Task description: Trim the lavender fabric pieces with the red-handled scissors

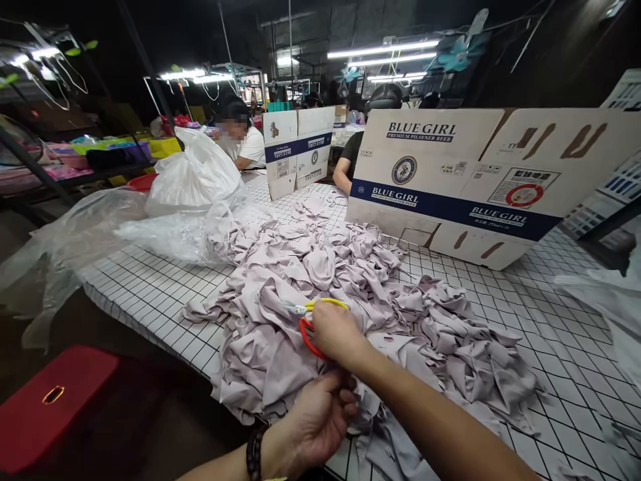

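Observation:
My right hand [336, 332] is closed around scissors [306, 327] with one red and one yellow handle loop. Their blades point left over the heap, and whether they are apart is hard to see. Just below it, my left hand [320, 415], with a dark beaded bracelet [254, 454] on the wrist, has its fingers curled. Its fingertips are partly hidden under the right hand, close to the cloth, so what they pinch cannot be made out. A large heap of pale mauve fabric pieces [280, 287] lies around and beyond both hands.
The heap covers the middle of a table with a black-and-white grid cover [145, 284]. White plastic bags [195, 174] lie at the left. Cardboard beer cartons [451, 167] [295, 150] stand behind. Two people sit across the table. A red stool [55, 407] is at lower left.

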Demonstrator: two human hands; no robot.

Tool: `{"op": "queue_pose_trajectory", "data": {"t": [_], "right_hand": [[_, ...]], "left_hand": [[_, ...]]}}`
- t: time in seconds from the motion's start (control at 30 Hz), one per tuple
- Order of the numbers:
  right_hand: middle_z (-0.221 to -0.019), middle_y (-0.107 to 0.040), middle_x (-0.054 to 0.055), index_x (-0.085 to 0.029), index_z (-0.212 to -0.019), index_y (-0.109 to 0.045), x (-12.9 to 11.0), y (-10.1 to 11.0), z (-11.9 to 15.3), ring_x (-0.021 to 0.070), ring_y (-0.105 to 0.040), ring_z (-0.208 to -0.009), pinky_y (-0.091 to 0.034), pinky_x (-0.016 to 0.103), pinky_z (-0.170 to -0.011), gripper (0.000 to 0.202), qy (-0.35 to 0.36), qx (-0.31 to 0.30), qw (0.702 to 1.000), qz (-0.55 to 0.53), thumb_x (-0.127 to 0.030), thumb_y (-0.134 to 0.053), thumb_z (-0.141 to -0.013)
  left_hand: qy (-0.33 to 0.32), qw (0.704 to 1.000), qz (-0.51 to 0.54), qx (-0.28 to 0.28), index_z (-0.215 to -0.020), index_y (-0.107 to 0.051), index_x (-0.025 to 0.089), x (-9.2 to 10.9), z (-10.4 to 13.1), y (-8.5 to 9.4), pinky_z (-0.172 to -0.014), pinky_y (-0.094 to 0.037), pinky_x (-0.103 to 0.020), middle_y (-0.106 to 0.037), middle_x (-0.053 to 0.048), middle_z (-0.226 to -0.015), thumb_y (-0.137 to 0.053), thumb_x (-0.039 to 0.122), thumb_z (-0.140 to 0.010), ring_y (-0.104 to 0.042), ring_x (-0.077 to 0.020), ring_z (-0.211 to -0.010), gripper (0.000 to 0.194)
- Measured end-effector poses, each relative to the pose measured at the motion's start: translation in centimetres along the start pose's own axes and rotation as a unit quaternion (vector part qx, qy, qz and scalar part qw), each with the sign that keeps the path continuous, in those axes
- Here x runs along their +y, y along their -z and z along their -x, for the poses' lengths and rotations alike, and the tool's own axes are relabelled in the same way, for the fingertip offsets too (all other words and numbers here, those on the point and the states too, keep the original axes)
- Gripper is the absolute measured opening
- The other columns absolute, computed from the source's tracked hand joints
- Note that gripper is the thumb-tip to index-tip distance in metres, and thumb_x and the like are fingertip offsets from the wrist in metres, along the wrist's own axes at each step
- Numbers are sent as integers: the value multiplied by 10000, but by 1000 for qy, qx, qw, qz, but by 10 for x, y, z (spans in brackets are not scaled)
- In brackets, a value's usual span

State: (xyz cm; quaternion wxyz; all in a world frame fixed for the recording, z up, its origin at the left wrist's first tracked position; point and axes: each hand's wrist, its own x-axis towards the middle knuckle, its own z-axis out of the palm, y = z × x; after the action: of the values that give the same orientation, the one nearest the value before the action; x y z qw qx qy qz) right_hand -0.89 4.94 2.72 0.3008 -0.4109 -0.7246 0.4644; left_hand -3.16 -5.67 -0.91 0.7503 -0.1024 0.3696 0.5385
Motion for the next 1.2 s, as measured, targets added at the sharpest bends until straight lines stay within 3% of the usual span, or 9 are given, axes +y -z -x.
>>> {"op": "queue_pose_trajectory", "data": {"t": [0.17, 0.33, 0.43, 0.53, 0.63, 0.77, 0.87, 1.07, 1.2], "right_hand": [[-431, -490, -43, -166, -516, -540, -5, 47, -13, 95, -468, -400, -403, 245, -451, 293, -57, 1, 986, -156, -278, -748, -689], [-701, -673, 2, -214, -713, -613, -19, 66, 17, 156, -624, -605, -512, 252, -523, 268, -33, 91, 931, -351, -465, -693, -667], [-767, -684, 14, -211, -755, -639, -1, 63, 44, 159, -614, -591, -500, 252, -476, 284, -73, 143, 892, -423, -439, -756, -634], [-583, -591, -18, -176, -684, -612, 27, 63, 65, 103, -503, -451, -421, 212, -400, 329, -151, 176, 911, -341, -402, -835, -598], [-605, -559, -47, -179, -694, -563, 36, 66, 78, 65, -458, -472, -402, 169, -428, 359, -118, 202, 941, -246, -331, -871, -587], [-1113, -639, 26, -216, -883, -556, 22, 60, 77, 37, -490, -553, -524, 220, -645, 327, -34, 54, 969, -239, -277, -814, -691], [-933, -657, -1, -213, -867, -568, 18, 46, 66, 70, -544, -591, -538, 245, -689, 315, -33, -3, 962, -273, -301, -813, -690], [-694, -585, -37, -207, -815, -569, 26, 39, 43, 109, -550, -569, -468, 196, -521, 325, -9, 157, 957, -244, -391, -796, -673], [-725, -612, -13, -209, -833, -579, 27, 42, 37, 137, -582, -606, -492, 217, -550, 299, 4, 190, 962, -196, -378, -771, -679]], "left_hand": [[-45, 986, -94, -128, -914, -676, 60, 20, 15, -1, -461, -431, -155, -508, 34, -614, -760, 286, -777, -471, -31, -459, 277], [-219, 926, -210, -226, -919, -714, 114, 43, 28, -18, -402, -456, -186, -601, 1, -687, -744, 472, -747, -528, -59, -425, 399], [-244, 908, -270, -207, -971, -700, 120, 52, 28, -22, -362, -424, -171, -666, -41, -800, -691, 520, -775, -528, -50, -396, 446], [-225, 906, -310, -178, -975, -683, 113, 55, 23, -19, -314, -368, -152, -698, -78, -871, -667, 561, -770, -505, -36, -351, 493], [-194, 907, -334, -166, -942, -684, 107, 56, 17, -15, -281, -308, -136, -696, -76, -877, -668, 578, -755, -473, -17, -310, 507], [-189, 901, -355, -165, -935, -694, 108, 57, 14, -14, -271, -260, -127, -661, -24, -718, -662, 587, -755, -432, -10, -277, 513], [-191, 891, -378, -167, -938, -705, 112, 62, 15, -16, -273, -248, -136, -616, 2, -636, -644, 595, -768, -414, -16, -267, 515], [-290, 840, -445, -112, -861, -763, 144, 72, 10, -14, -339, -269, -157, -562, -37, -896, -627, 563, -797, -428, 8, -371, 445], [-423, 777, -462, -55, -785, -794, 179, 72, 6, -13, -631, -493, -225, -516, -111, -1211, -618, 515, -824, -623, -148, -794, 382]]}}
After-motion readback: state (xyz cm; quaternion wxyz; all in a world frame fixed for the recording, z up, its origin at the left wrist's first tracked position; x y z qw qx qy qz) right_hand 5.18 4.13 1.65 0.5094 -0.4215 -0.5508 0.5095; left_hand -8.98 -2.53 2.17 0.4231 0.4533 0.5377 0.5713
